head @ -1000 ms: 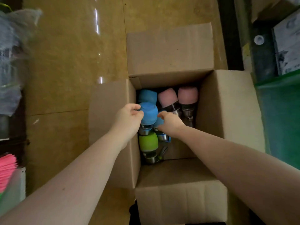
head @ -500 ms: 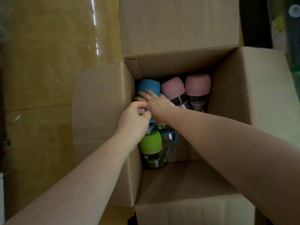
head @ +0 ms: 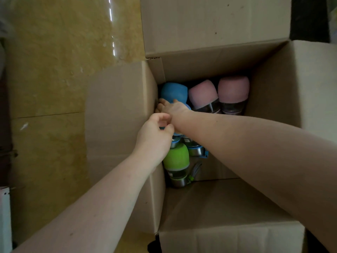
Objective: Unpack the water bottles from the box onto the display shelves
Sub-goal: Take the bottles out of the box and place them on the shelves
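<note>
An open cardboard box (head: 291, 92) stands on the floor with several water bottles upright inside. At the back are a blue-capped bottle (head: 174, 91) and two pink-capped bottles (head: 203, 94) (head: 233, 91). A green-capped bottle (head: 176, 158) stands near the front left, and beside it is a steel bottle with a blue strap (head: 197, 151). My left hand (head: 155, 137) is curled over another blue bottle, of which only a sliver (head: 162, 128) shows between the fingers. My right hand (head: 172, 107) reaches across to the box's left wall, fingers spread against the back blue bottle.
The box's four flaps are folded outwards: a large one at the back (head: 215, 24), one on the left (head: 118, 110) and one at the front (head: 231, 240). A glossy yellow-brown tiled floor (head: 60, 61) lies to the left. No shelves are in view.
The camera has moved closer over the box. My right hand has slid from the middle bottles to the back left corner, and my left hand has stayed on the blue bottle.
</note>
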